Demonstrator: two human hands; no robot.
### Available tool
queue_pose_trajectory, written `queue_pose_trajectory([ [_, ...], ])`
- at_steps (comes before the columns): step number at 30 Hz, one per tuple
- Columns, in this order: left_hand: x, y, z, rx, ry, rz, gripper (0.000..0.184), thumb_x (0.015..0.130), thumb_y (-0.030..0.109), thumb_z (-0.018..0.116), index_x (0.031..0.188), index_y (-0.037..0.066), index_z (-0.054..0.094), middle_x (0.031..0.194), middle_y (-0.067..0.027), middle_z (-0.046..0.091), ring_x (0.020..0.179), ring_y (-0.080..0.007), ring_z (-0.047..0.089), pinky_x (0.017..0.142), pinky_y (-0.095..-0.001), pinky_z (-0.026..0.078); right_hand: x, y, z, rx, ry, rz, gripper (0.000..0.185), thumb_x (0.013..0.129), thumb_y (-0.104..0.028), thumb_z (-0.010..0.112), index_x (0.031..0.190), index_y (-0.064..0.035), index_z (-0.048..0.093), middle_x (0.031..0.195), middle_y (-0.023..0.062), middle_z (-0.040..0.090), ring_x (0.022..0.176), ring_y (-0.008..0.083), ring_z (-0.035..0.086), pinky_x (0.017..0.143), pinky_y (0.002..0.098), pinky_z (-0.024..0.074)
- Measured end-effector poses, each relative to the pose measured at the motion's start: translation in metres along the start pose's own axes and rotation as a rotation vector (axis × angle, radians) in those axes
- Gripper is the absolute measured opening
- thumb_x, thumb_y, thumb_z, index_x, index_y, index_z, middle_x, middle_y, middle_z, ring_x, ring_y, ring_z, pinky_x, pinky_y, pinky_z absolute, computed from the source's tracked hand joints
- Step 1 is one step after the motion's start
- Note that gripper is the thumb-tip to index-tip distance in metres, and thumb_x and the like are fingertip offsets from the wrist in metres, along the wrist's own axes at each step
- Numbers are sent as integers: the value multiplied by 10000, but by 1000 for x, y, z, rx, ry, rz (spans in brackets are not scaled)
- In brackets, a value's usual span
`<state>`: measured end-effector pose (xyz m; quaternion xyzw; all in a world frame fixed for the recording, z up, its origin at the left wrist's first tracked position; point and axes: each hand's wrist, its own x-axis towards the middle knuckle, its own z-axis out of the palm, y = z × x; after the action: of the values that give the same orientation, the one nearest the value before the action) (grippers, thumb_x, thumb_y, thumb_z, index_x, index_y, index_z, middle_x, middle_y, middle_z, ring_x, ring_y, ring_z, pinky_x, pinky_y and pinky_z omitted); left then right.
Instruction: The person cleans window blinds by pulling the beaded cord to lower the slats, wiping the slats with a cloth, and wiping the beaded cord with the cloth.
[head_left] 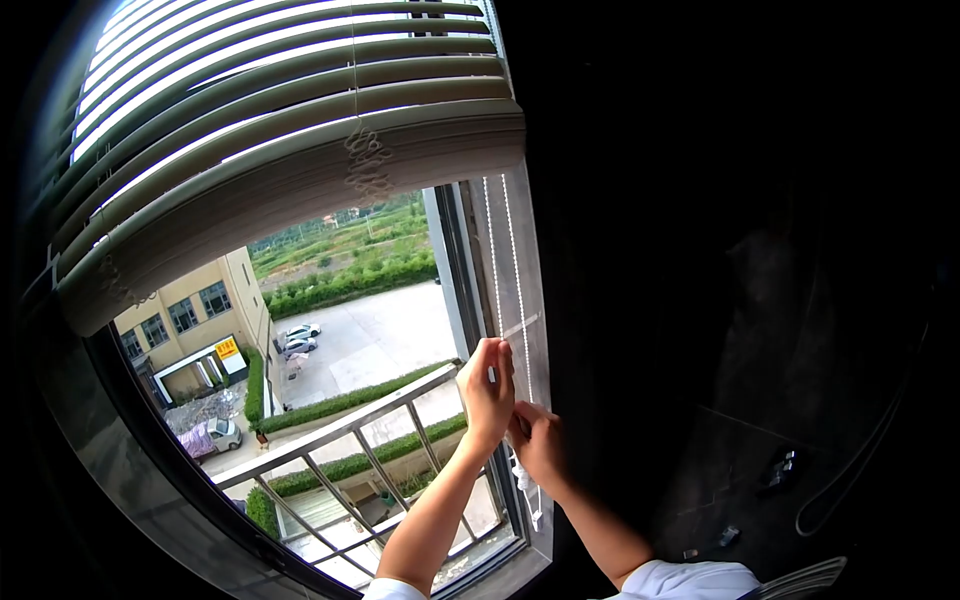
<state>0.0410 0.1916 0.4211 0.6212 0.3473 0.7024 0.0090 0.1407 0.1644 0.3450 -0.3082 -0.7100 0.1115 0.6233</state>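
The left hand's point(485, 400) fingers pinch narrowly on the beaded cord point(494, 260) at lower centre; the right hand point(540, 445) curls just below, its grip hidden. The cord hangs beside the window frame point(448, 280), a gap separating hands from the blind's point(290, 205) lower edge. The railing point(338, 427) stands lower left.

Small objects point(730, 537) on dark floor point(700, 500)

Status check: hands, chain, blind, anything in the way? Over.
Left hand pinching chain. Right hand just below, grip unclear. Blind partway up. Nothing visibly blocking.
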Motion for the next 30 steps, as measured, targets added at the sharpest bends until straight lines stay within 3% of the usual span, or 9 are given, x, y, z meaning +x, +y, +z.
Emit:
queue_pose_trajectory([
  [8,-20,-10,-6,51,18,-5,168,1089,125,603,982,-1,632,694,-121,615,575,-197,576,559,-335,446,-15,8,8,-9,-25,28,73,933,-63,703,985,-12,694,881,198,704,833,416,694,719,478,546],
  [10,-25,-17,-8,68,-17,-86,156,1083,113,608,984,-4,634,702,-131,626,591,-205,608,569,-335,460,-21,11,10,-11,-31,30,68,933,-64,700,980,-16,693,882,196,705,839,415,693,721,481,544],
  [18,-46,-34,-8,117,6,-18,127,1070,92,622,989,-5,631,712,-131,631,585,-217,608,566,-340,462,-38,27,17,-53,-68,43,50,936,-53,690,971,-18,699,887,188,716,856,419,693,744,491,547],
  [20,-49,-34,-9,95,6,-11,208,1111,148,588,960,6,612,644,-24,520,592,-66,474,529,-274,378,-41,28,16,-53,-65,46,52,936,-53,692,973,-19,701,892,188,719,862,418,696,748,489,549],
  [24,-63,-48,-8,73,5,-32,212,1113,148,582,959,5,609,652,-23,519,600,-66,466,531,-271,374,-51,33,16,-49,-100,84,59,934,-55,699,982,-21,706,906,187,726,878,416,703,758,486,554],
  [26,-70,-56,-12,96,-38,-98,119,1064,81,624,990,-11,629,731,-141,638,626,-231,638,605,-340,493,-56,38,20,-56,-97,72,59,934,-55,701,984,-23,707,911,186,729,877,415,705,758,485,555],
  [30,-84,-62,-17,125,-58,-112,107,1060,69,627,1002,-21,628,746,-151,636,648,-226,643,619,-334,502,-69,41,24,-73,-113,58,57,935,-57,702,986,-30,710,913,181,732,869,408,708,745,480,559],
])
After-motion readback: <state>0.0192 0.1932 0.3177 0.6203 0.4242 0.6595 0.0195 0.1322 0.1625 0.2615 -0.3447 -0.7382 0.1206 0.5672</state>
